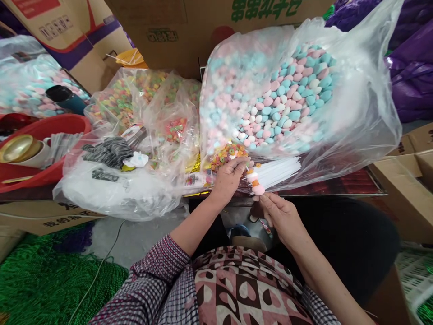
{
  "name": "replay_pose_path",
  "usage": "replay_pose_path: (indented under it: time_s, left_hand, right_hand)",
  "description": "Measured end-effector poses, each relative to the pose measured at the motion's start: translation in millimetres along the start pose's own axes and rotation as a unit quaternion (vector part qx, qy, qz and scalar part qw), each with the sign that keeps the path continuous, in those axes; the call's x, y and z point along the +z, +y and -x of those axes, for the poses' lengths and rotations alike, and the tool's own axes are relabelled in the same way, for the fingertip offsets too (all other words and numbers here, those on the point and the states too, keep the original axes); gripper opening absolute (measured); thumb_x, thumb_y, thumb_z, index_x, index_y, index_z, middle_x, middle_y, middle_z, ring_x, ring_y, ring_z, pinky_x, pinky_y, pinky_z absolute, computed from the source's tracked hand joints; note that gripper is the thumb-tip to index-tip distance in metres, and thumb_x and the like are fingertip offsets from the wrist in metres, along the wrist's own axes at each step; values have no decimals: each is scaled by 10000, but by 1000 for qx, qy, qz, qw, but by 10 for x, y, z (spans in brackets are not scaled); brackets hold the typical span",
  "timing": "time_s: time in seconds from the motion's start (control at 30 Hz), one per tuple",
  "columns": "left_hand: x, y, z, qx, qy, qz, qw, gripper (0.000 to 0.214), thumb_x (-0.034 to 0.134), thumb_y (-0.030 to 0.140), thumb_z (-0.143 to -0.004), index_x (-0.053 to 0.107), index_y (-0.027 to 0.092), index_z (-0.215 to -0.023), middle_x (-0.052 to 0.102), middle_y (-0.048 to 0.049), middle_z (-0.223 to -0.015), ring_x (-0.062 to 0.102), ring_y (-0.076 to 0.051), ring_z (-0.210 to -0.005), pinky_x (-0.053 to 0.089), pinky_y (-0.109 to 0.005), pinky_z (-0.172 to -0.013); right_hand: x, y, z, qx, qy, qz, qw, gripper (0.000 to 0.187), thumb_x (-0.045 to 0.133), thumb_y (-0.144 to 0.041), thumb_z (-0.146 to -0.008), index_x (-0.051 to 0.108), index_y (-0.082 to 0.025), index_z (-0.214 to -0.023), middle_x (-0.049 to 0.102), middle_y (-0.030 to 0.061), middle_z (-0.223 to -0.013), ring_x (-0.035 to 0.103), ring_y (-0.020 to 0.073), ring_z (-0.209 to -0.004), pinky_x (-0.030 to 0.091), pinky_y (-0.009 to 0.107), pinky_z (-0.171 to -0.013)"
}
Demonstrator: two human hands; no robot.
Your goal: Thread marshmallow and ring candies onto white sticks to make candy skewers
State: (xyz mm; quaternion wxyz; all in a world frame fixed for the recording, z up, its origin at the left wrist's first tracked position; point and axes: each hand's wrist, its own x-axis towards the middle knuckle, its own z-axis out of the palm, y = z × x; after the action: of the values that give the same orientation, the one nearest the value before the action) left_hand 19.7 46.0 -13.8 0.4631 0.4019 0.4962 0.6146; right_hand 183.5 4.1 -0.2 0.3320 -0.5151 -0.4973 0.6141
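Observation:
My left hand [229,177] is closed in a pinch on small candy pieces [253,178] threaded on a thin stick. My right hand [282,215] is closed around the lower end of that stick, just below a pink candy [259,189]. A bundle of white sticks [280,171] lies just right of the hands. Beside my left hand sits a small heap of coloured ring candies [227,153]. Behind them a big clear bag of pink, blue and white candies [287,99] lies open toward me.
More clear bags of coloured candies [135,99] lie to the left, with a red basin [50,131] holding tape rolls. Cardboard boxes [189,27] stand behind and at the right [409,180]. Green mesh [40,280] lies on the floor at left.

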Motion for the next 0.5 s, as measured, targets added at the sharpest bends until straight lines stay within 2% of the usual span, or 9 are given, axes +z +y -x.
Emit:
replay_pose_path:
  time_s: [0.17,0.23,0.3,0.37,0.43,0.5]
  left_hand:
    - [42,41,85,44,30,-109,993,171,603,246,-876,729,206,-985,761,-54,-1056,687,-192,-1027,499,-360,-983]
    - [62,51,121,48,31,-114,992,149,619,238,-866,733,210,-957,760,-45,-1059,678,-186,-1045,483,-352,-1006]
    - [84,49,141,27,22,-73,997,149,613,288,-878,728,204,-924,756,-43,-1053,667,-183,-1061,474,-345,-1012]
    - [108,48,138,-11,19,12,1000,205,613,375,-879,704,195,-919,754,-43,-990,678,-179,-989,500,-340,-946]
    - [130,64,116,-41,27,98,994,285,668,421,-834,664,203,-1019,737,-17,-857,688,-167,-863,521,-326,-846]
    - [151,100,92,-47,36,149,987,469,753,398,-757,600,228,-1166,698,25,-737,686,-160,-782,517,-310,-782]
  right_hand:
    - [39,-10,10,0,19,-11,1000,419,672,-564,-777,709,-150,-833,393,-76,-441,299,59,-360,186,221,-381]
    - [60,-12,20,7,22,-11,1000,434,656,-578,-790,713,-155,-868,379,-82,-418,290,66,-348,202,223,-367]
    - [72,-5,28,8,19,-2,1000,450,644,-591,-799,719,-158,-893,370,-83,-399,297,75,-345,219,225,-358]
    - [74,16,26,5,12,10,1000,455,642,-597,-802,726,-161,-904,377,-77,-396,311,85,-349,232,230,-355]
    - [65,48,8,1,7,23,1000,453,641,-598,-806,732,-166,-906,397,-67,-402,324,91,-355,244,235,-357]
    - [47,84,-23,-12,15,30,999,444,643,-594,-809,731,-172,-913,439,-52,-428,354,98,-378,267,237,-372]
